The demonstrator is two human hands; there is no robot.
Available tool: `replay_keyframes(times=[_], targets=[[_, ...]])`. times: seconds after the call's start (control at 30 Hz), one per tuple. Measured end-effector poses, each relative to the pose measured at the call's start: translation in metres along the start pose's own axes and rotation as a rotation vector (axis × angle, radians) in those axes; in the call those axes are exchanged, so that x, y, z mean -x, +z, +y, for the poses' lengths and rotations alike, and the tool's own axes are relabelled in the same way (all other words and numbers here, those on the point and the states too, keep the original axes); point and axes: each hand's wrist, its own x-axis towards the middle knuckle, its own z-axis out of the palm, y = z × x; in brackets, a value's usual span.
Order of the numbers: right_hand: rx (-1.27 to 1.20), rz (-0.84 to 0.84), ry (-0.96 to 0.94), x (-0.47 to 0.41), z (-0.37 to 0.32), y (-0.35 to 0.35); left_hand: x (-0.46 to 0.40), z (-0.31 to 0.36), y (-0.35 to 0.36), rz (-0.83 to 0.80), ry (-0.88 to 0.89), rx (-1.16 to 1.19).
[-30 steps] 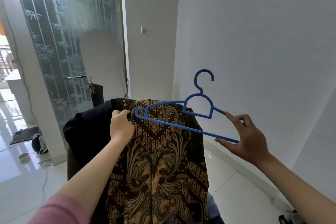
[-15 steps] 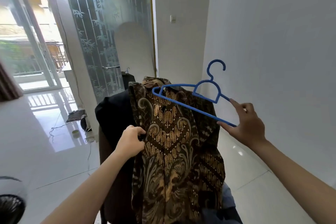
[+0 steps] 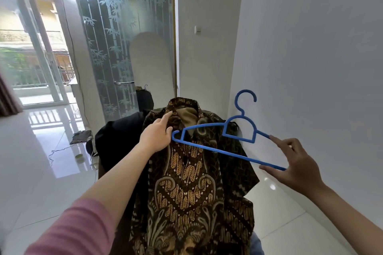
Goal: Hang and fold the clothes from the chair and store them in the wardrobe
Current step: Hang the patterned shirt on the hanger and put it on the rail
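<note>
Right hand point(image 3: 296, 166) pinches one blue hanger point(image 3: 219, 143) by its end; left hand point(image 3: 158, 134) grips the collar of one brown batik shirt point(image 3: 186, 182).

A brown batik shirt point(image 3: 186, 182), patterned in gold and tan swirls and dotted scales, hung draped over the chair back point(image 3: 116, 141), its collar up and open to a plain tan lining, its front facing the camera. A dark garment point(image 3: 122, 130) lay over the chair just to its left. In front of the shirt's collar and chest a blue plastic hanger point(image 3: 226, 143) was held tilted, hook uppermost, its left end touching the shirt near the collar and its right end lower, out past the shirt's edge.
</note>
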Motion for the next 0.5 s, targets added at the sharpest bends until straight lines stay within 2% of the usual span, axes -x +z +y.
replay_keyframes(times=[0.13,0.37,0.5], targets=[[-0.075,-0.007,0.058,0.003,0.017,0.001,-0.009,-0.001,0.006,0.009,0.014,-0.102],[0.000,0.009,0.138,-0.007,0.024,0.026,-0.028,-0.004,-0.001,0.010,-0.041,-0.141],[-0.001,0.030,0.129,-0.011,0.027,0.033,-0.041,0.005,-0.004,0.078,0.055,-0.399]])
